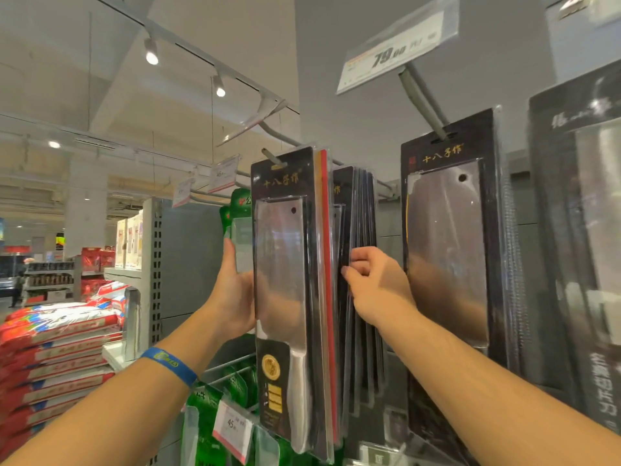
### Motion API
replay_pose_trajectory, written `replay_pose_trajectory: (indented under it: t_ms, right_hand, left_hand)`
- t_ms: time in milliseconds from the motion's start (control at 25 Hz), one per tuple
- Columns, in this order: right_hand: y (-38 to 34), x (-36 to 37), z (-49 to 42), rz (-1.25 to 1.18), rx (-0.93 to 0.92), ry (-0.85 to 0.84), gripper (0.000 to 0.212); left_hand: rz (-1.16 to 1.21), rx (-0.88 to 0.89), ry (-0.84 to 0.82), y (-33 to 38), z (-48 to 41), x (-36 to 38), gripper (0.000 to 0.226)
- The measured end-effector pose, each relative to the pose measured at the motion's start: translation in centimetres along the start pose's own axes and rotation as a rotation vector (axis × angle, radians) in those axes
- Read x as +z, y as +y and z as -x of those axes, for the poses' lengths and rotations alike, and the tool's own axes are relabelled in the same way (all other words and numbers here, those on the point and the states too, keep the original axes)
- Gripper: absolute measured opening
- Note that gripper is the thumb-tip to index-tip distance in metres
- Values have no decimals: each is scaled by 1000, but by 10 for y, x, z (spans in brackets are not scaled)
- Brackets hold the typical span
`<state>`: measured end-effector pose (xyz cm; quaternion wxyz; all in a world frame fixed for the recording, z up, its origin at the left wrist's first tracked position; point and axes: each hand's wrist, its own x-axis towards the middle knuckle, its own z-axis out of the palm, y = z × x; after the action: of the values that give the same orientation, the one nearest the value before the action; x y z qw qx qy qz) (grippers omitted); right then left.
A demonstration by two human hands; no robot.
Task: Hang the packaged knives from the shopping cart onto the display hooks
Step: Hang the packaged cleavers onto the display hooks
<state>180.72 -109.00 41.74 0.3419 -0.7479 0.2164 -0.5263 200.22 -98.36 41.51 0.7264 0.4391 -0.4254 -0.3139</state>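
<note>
Hands, left (pixel 235 290) grips knife (pixel 285 280), right (pixel 376 284) pinches packs (pixel 364 364)

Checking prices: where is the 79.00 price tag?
Head view, upper right: the clear-sleeved white price tag tops the grey hook arm above the black-carded cleaver.

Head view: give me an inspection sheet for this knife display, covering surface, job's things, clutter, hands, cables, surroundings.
Surface: grey back panel.
Job's things: front cleaver pack hangs on a hook; stacked packs behind it.
Clutter: nothing seen.
Hands: left hand holds the front cleaver pack's left edge; right hand grips the stacked packs' edges.
Cables: thin wires hang near ceiling lights.
Surroundings: 79 price tag above, sacks piled left, green packs below.
</note>
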Motion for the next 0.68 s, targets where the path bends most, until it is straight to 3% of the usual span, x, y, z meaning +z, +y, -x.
replay_pose_trajectory:
  t_ms: [280,440,520,680]
  right_hand:
    - [0,-7,14,-58,-92,-79,18]
    - [6,-9,10,-44,-103,138,10]
    - [8,-8,3,-41,-57,217,19]
    - [14,-5,-8,-65,-61,156,31]
  left_hand:
    - [-44,28,-5,-4,0,-16,112]
    - [-85,-49,-27,-1,-9,-13,108]
    - [-85,-56,-1,0,-17,-7,106]
    - [-69,-60,91,-4,-32,0,95]
